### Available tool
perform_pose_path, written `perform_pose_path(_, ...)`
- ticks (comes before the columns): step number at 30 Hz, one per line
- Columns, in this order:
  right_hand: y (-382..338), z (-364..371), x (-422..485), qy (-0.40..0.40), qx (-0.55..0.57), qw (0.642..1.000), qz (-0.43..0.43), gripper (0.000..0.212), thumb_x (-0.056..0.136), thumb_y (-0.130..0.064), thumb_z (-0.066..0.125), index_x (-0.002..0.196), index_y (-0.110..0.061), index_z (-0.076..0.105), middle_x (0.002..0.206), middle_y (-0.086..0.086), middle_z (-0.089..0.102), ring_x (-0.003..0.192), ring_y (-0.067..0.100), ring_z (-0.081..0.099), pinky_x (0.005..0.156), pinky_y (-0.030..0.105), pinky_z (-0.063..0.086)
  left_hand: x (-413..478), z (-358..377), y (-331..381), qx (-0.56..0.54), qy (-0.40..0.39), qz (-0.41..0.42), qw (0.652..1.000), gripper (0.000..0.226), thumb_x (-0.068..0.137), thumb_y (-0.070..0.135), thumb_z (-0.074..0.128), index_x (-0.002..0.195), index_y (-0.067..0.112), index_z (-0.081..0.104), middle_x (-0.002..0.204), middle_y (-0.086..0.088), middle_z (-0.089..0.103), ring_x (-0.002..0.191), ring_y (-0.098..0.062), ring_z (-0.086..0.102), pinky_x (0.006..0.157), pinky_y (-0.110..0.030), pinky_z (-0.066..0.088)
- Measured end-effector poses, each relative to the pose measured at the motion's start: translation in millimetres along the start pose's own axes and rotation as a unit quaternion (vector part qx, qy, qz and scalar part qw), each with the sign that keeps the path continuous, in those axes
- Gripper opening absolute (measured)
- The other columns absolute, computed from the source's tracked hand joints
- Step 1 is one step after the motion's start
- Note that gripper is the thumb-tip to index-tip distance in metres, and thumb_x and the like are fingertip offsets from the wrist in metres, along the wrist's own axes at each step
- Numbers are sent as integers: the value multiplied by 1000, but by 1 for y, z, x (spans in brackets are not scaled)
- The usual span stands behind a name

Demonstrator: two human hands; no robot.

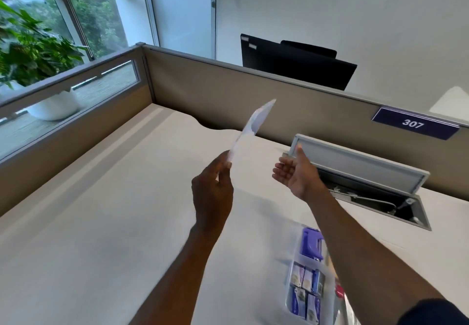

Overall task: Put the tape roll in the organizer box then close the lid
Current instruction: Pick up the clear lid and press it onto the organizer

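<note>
My left hand is raised above the desk and grips one end of a clear plastic lid, which tilts up and away and looks blurred. My right hand hovers to its right, palm up, fingers spread, holding nothing. The clear organizer box lies uncovered on the desk near the lower right, partly under my right forearm. It holds a purple item and several small packets. I see no tape roll.
The beige desk is bounded by grey partition walls at the left and back. An open cable hatch with a raised metal flap sits behind my right hand. A black monitor stands beyond the partition, a potted plant at far left.
</note>
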State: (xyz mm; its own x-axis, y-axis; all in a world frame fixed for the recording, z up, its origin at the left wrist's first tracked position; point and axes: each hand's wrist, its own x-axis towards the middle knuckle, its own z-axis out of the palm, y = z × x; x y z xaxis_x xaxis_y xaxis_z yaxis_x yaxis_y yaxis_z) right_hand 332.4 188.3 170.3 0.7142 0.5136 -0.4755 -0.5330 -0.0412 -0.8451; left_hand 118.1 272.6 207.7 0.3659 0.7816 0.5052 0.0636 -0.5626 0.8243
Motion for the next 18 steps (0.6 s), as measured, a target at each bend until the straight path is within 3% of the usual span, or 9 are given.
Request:
perform_pose_path(3, -38, -23, -22, -100, 128, 987, -12, 84, 75, -75, 46, 110, 0, 58, 97, 18, 69, 93, 31, 66, 82, 41, 59, -12, 4, 10, 65, -74, 136, 986, 27, 90, 10, 59, 115, 16, 67, 112, 1, 70, 98, -8, 65, 83, -19, 52)
perform_pose_path(5, -57, -42, -40, -149, 142, 978, -21, 87, 75, -69, 54, 125, 2, 52, 119, 19, 64, 113, 31, 62, 94, 42, 53, -26, 10, 17, 86, -126, 206, 966, 27, 90, 11, 57, 114, 17, 67, 111, 0, 71, 98, -12, 66, 83, -25, 53)
perform_pose_path(7, -68, -58, -60, -159, 100, 982, -11, 61, 83, -44, 58, 124, 0, 54, 123, 17, 63, 112, 28, 63, 93, 40, 54, -44, 17, 25, 105, -169, 249, 948, 26, 93, 19, 52, 114, 16, 67, 110, -3, 71, 96, -19, 67, 85, -33, 54)
perform_pose_path(9, -71, -77, -78, -126, 53, 990, 27, 29, 85, -16, 51, 108, 1, 59, 103, 17, 71, 88, 27, 72, 70, 35, 61, -63, 25, 31, 116, -208, 274, 932, 28, 93, 28, 53, 115, 19, 67, 114, -2, 69, 102, -17, 66, 90, -38, 54)
perform_pose_path(10, -69, -88, -87, -97, 41, 994, 40, 26, 86, -6, 46, 109, 2, 57, 101, 19, 71, 84, 29, 73, 65, 35, 61, -73, 28, 32, 112, -229, 274, 927, 29, 92, 35, 55, 115, 21, 67, 117, 1, 68, 106, -14, 64, 93, -37, 52)
perform_pose_path(12, -62, -109, -96, -33, 24, 998, 44, 36, 88, 6, 38, 122, 2, 51, 104, 20, 69, 89, 33, 69, 66, 39, 61, -90, 33, 36, 83, -267, 224, 934, 42, 86, 53, 57, 115, 25, 66, 122, 5, 65, 114, -8, 58, 98, -31, 46)
perform_pose_path(14, -51, -130, -105, 16, 2, 999, 47, 44, 88, 12, 34, 129, 2, 45, 101, 18, 67, 92, 33, 65, 65, 41, 62, -101, 39, 37, 47, -284, 107, 952, 55, 82, 63, 54, 121, 26, 62, 132, 6, 58, 124, -7, 48, 103, -29, 38)
perform_pose_path(18, -30, -176, -126, 69, -40, 995, 64, 46, 89, 13, 34, 132, 1, 43, 110, 16, 64, 91, 31, 65, 63, 38, 60, -103, 56, 24, 105, -230, -104, 962, 69, 83, 61, 52, 135, 16, 46, 148, -7, 39, 137, -22, 32, 108, -38, 31)
